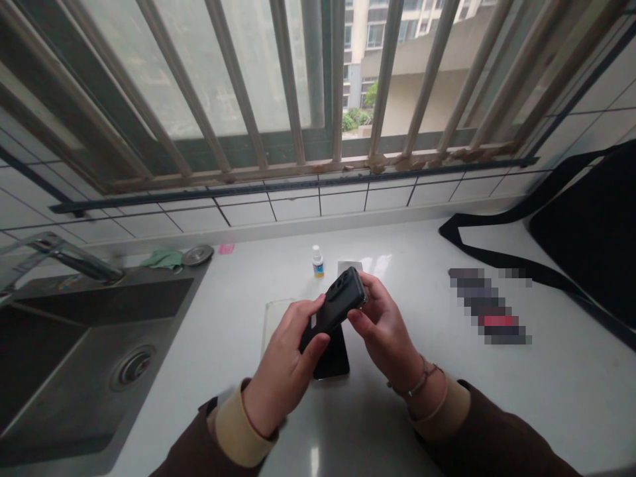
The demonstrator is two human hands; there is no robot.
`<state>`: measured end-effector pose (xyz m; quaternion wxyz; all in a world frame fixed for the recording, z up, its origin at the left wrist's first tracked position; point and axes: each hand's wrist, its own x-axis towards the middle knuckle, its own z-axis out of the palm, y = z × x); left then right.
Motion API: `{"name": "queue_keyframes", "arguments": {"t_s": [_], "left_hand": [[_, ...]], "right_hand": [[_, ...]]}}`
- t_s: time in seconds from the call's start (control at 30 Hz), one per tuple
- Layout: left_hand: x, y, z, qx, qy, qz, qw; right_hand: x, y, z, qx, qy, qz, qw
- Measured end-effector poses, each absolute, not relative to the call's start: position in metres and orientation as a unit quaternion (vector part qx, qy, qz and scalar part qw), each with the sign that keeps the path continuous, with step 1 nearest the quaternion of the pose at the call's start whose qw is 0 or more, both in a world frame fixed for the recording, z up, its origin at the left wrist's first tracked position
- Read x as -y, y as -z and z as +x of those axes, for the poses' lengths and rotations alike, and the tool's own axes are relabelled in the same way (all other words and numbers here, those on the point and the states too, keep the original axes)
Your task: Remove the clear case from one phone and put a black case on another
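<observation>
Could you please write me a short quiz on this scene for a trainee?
1. True or false: the black phone is held by both the left hand and the right hand.
2. Which stands on the counter beyond the hands: A) a small bottle, B) a mug, C) a kettle?
3. On which side of the hands is the steel sink?

Key: 1. True. 2. A. 3. The left.

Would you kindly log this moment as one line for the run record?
Hands: left hand, right hand | Held: black phone | Under it: dark phone on counter | Nearby: small bottle, clear sheet
</observation>
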<state>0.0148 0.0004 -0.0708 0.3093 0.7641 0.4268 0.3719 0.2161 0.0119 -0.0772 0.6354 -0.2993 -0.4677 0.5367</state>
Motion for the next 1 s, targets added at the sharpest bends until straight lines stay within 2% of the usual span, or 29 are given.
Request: {"name": "queue_keyframes", "arguments": {"t_s": [0.43, 0.53, 0.67, 0.73, 0.8, 0.9, 1.0], "left_hand": [[0.0, 0.077, 0.014, -0.445, -0.454, 0.676, 0.373], [0.0, 0.077, 0.017, -0.434, -0.482, 0.614, 0.451], [-0.002, 0.069, 0.026, -0.432, -0.517, 0.433, 0.599], [-0.005, 0.066, 0.028, -0.444, -0.501, 0.373, 0.642], [-0.007, 0.066, 0.027, -0.455, -0.478, 0.388, 0.643], [-0.01, 0.072, 0.022, -0.456, -0.445, 0.489, 0.595], [-0.01, 0.079, 0.018, -0.463, -0.405, 0.588, 0.525]], "right_hand": [[-0.007, 0.078, 0.215, 0.461, -0.522, -0.304, 0.65], [-0.005, 0.076, 0.217, 0.451, -0.506, -0.283, 0.679], [-0.01, 0.067, 0.227, 0.423, -0.502, -0.27, 0.704], [-0.015, 0.064, 0.235, 0.429, -0.531, -0.281, 0.675], [-0.018, 0.061, 0.241, 0.461, -0.568, -0.305, 0.61], [-0.02, 0.06, 0.246, 0.524, -0.601, -0.356, 0.487], [-0.018, 0.057, 0.245, 0.564, -0.604, -0.387, 0.408]]}}
